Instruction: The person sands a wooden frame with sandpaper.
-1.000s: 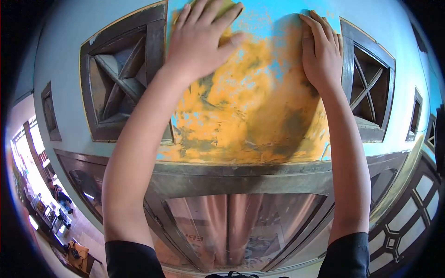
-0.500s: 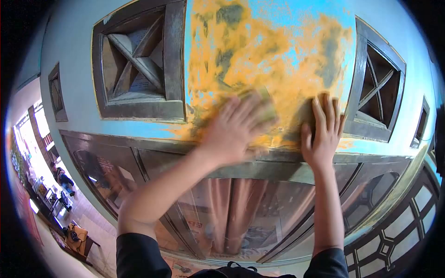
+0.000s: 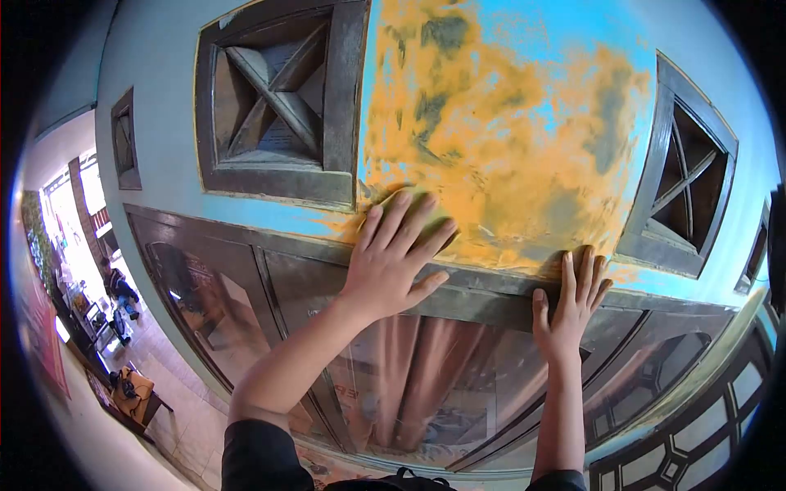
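Observation:
My left hand (image 3: 386, 266) presses against the lower left of a patched wall section (image 3: 524, 172), fingers spread over a piece of yellowish-green sandpaper (image 3: 421, 195). Most of that sheet is hidden under the fingers. My right hand (image 3: 570, 307) holds nothing; its fingers are outstretched, tips touching the bottom right of the patch, palm over the dark wooden beam (image 3: 483, 299). Orange, grey and bright blue blotches cover the patched section.
Dark wooden vents with crossed bars flank the patch, one on the left (image 3: 340, 123) and one on the right (image 3: 675, 233). Below the beam are glass panes with a curtain (image 3: 426, 360) behind. A person (image 3: 121, 290) and a wooden chair (image 3: 135, 393) are at far left.
The view has shifted, so the wall appears lower and further right. My left hand has moved left with the sandpaper to the patch's lower left corner. My right hand has slid down the wall.

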The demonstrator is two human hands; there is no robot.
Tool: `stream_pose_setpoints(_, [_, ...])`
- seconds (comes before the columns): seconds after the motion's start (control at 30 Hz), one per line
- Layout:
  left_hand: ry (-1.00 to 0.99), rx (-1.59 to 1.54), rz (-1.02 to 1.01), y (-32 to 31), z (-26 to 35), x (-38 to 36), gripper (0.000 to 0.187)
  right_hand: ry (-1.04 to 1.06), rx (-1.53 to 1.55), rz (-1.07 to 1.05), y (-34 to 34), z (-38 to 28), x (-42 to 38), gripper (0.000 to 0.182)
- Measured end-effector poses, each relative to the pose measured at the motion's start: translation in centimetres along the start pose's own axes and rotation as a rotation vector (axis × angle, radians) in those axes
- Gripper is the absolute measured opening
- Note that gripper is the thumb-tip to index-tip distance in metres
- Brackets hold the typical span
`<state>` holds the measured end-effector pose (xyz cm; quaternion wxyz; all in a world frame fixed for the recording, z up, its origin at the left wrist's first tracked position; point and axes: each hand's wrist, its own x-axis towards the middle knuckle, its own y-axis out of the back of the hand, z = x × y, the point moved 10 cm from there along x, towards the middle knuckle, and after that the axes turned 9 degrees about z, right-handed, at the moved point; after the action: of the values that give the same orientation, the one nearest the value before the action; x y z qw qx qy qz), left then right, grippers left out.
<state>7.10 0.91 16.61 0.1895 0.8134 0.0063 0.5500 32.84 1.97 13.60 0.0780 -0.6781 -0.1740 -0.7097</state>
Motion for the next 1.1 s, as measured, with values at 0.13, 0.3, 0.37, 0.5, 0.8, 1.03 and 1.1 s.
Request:
stream_pose_setpoints(0.13, [0.115, 0.014, -0.045, 0.1, -2.7, -4.2, 0.069, -0.014, -0.005, 0.028, -0.3, 0.0, -0.5, 0.063])
stream_pose_setpoints(0.3, [0.389, 0.059, 0.005, 2.5, -9.4, -8.8, 0.074, -0.098, 0.020, 0.137, 0.6, -1.4, 0.1, 0.056])
stream_pose_setpoints(0.37, [0.508, 0.100, 0.028, 3.4, -12.5, -10.3, 0.077, -0.124, 0.045, 0.171, 0.4, -1.6, -0.1, 0.056])
stream_pose_setpoints(0.5, [0.534, -0.001, 0.135, 2.9, -12.0, -10.6, 0.077, -0.142, 0.083, 0.250, 0.1, -3.3, -0.1, 0.055])
stream_pose_setpoints(0.8, [0.540, 0.025, 0.142, 4.3, -16.8, -12.0, 0.079, 0.005, 0.142, 0.266, -2.4, -9.4, -0.6, 0.042])
stream_pose_setpoints(1.03, [0.462, 0.038, 0.084, 4.9, -16.8, -11.6, 0.075, 0.147, 0.129, 0.248, -2.2, -14.7, 3.1, 0.038])
stream_pose_setpoints(1.1, [0.513, 0.051, 0.105, 5.3, -19.2, -12.3, 0.076, 0.172, 0.152, 0.283, -1.9, -15.9, 4.9, 0.038])
